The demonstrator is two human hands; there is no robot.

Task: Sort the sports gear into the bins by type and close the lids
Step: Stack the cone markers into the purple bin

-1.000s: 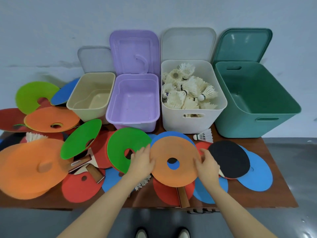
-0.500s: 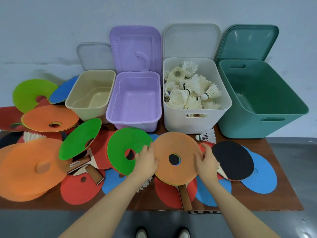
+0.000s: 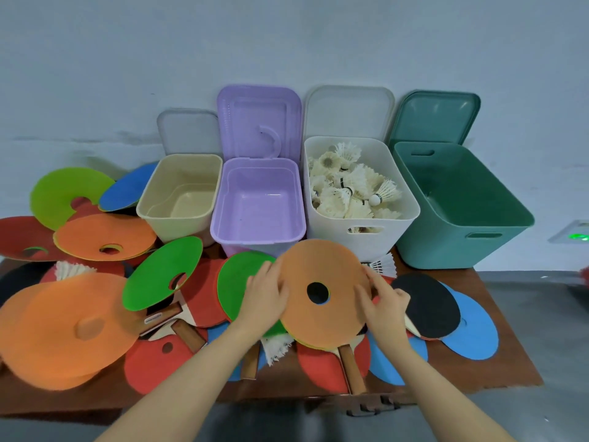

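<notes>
An orange flat disc [image 3: 322,269] with a centre hole is lifted off the table's middle. My left hand [image 3: 266,293] grips its left rim and my right hand [image 3: 387,306] grips its right rim. Thin yellow edges show under it, so it may be a small stack. Four open bins stand behind: beige [image 3: 180,215], purple [image 3: 258,237], white [image 3: 360,240] holding several shuttlecocks [image 3: 350,189], and empty green [image 3: 459,244]. Their lids lean on the wall.
Coloured discs cover the brown table [image 3: 503,365]: green disc [image 3: 162,272], big orange disc [image 3: 63,327], blue disc [image 3: 475,330]. A black-faced paddle [image 3: 427,306], a red paddle [image 3: 322,365] and loose shuttlecocks [image 3: 384,264] lie among them.
Both hands have raised the orange disc off the blue disc and red paddle, and carried it up toward the bins. The camera has tilted up a little.
</notes>
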